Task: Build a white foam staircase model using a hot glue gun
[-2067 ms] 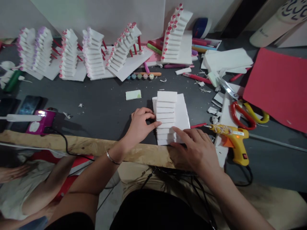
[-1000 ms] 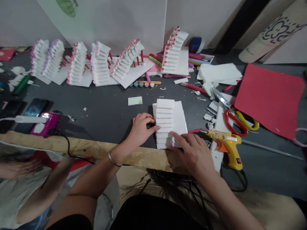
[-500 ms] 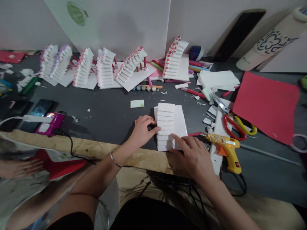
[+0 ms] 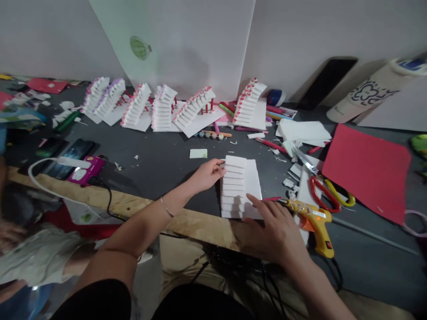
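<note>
A small white model staircase (image 4: 234,182), made of foam-board strips, stands on a white base board (image 4: 255,180) at the table's front edge. My left hand (image 4: 209,174) is at its upper left side, thumb and bent fingers closed on the edge of the steps. At the lower right, my right hand (image 4: 275,220) is open, index finger stretched toward the steps and thumb by the base's front edge. Whether its fingertips touch the board, I cannot tell. Right of that hand lies a yellow hot glue gun (image 4: 313,218), its nozzle toward the staircase.
Several finished model staircases (image 4: 163,109) with coloured railings line the back. Red-and-yellow-handled scissors (image 4: 327,191), a red sheet (image 4: 367,171) and white scraps lie right. A purple power adapter (image 4: 87,169) and phones (image 4: 71,155) are left. A bottle (image 4: 362,95) leans behind. Another person sits at left.
My left hand has slid up along the staircase's left side to its upper steps. My right hand stays by the lower right. The view has shifted, and the other person's arm at left has drawn back.
</note>
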Available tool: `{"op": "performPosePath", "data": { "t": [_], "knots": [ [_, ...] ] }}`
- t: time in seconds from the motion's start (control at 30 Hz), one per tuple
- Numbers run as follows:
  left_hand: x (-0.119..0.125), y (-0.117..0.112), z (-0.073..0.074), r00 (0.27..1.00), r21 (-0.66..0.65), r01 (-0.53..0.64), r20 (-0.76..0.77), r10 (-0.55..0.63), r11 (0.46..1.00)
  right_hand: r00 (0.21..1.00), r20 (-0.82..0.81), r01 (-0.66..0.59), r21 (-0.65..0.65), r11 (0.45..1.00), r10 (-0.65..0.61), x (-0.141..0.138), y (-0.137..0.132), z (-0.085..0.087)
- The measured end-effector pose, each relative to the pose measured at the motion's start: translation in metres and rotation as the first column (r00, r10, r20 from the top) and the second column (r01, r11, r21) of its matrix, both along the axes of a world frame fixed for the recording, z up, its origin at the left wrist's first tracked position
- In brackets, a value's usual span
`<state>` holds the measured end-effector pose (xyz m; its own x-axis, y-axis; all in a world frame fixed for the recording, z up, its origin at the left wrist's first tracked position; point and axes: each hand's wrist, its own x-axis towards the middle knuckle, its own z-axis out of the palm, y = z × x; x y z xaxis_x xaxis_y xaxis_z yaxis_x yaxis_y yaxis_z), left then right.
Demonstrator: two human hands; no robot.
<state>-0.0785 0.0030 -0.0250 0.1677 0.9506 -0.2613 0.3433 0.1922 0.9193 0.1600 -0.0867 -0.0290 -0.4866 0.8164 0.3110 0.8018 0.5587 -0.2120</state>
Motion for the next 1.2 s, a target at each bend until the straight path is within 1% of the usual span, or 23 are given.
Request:
{"op": "performPosePath", "data": {
  "t": [0.1,0.17,0.23,0.27,0.3,0.37,0.4,0.47,0.5,0.57,0.67,0.73,0.93,1.03,1.1,1.2],
  "knots": [
    [0.004,0.007,0.002,0.997,-0.086,-0.044,0.063,0.049,0.995,0.996,-0.085,-0.014,0.009,1.0,0.015,0.011,0.023,0.026],
    [0.006,0.01,0.003,0.992,-0.132,-0.063,0.104,0.077,0.989,0.992,-0.124,0.005,0.007,1.0,-0.004,0.014,0.048,0.043],
    [0.007,0.012,0.003,0.986,-0.159,-0.071,0.136,0.093,0.985,0.988,-0.156,0.015,-0.008,1.0,-0.016,0.011,0.078,0.052],
    [0.007,0.012,0.003,0.984,-0.164,-0.074,0.147,0.098,0.984,0.986,-0.167,0.014,-0.022,1.0,-0.017,0.008,0.093,0.053],
    [0.008,0.012,0.003,0.983,-0.164,-0.074,0.156,0.1,0.984,0.986,-0.164,0.025,-0.064,0.998,-0.035,0.003,0.109,0.052],
    [0.008,0.012,0.002,0.981,-0.159,-0.076,0.163,0.102,0.984,0.987,-0.132,0.062,-0.207,0.976,-0.091,-0.008,0.136,0.046],
    [0.008,0.012,0.002,0.981,-0.157,-0.076,0.163,0.102,0.985,0.988,-0.1,0.08,-0.294,0.952,-0.114,-0.014,0.147,0.042],
    [0.008,0.012,0.002,0.982,-0.159,-0.079,0.16,0.104,0.984,0.992,-0.043,0.089,-0.451,0.888,-0.122,-0.025,0.163,0.037],
    [0.008,0.012,0.002,0.982,-0.162,-0.081,0.159,0.107,0.984,0.993,-0.025,0.086,-0.509,0.856,-0.114,-0.029,0.168,0.035],
    [0.008,0.012,0.002,0.981,-0.165,-0.089,0.156,0.115,0.982,0.995,-0.016,0.068,-0.586,0.808,-0.096,-0.035,0.173,0.034],
    [0.009,0.012,0.001,0.979,-0.169,-0.104,0.155,0.131,0.98,0.995,-0.046,0.039,-0.66,0.75,-0.092,-0.039,0.175,0.034],
    [0.009,0.011,0.001,0.979,-0.169,-0.106,0.156,0.133,0.98,0.99,-0.072,0.037,-0.7,0.713,-0.122,-0.039,0.176,0.034],
    [0.009,0.011,-0.001,0.979,-0.163,-0.106,0.158,0.132,0.981,0.948,-0.2,0.007,-0.766,0.643,-0.248,-0.036,0.174,0.03],
    [0.009,0.011,-0.002,0.976,-0.165,-0.104,0.171,0.132,0.981,0.926,-0.232,-0.013,-0.809,0.587,-0.299,-0.033,0.174,0.026],
    [0.008,0.012,-0.003,0.974,-0.169,-0.091,0.189,0.122,0.981,0.921,-0.246,-0.036,-0.827,0.56,-0.304,-0.032,0.174,0.024],
    [0.007,0.011,-0.003,0.971,-0.185,-0.06,0.216,0.1,0.981,0.938,-0.239,-0.064,-0.832,0.551,-0.252,-0.03,0.176,0.024]
  ]
}}
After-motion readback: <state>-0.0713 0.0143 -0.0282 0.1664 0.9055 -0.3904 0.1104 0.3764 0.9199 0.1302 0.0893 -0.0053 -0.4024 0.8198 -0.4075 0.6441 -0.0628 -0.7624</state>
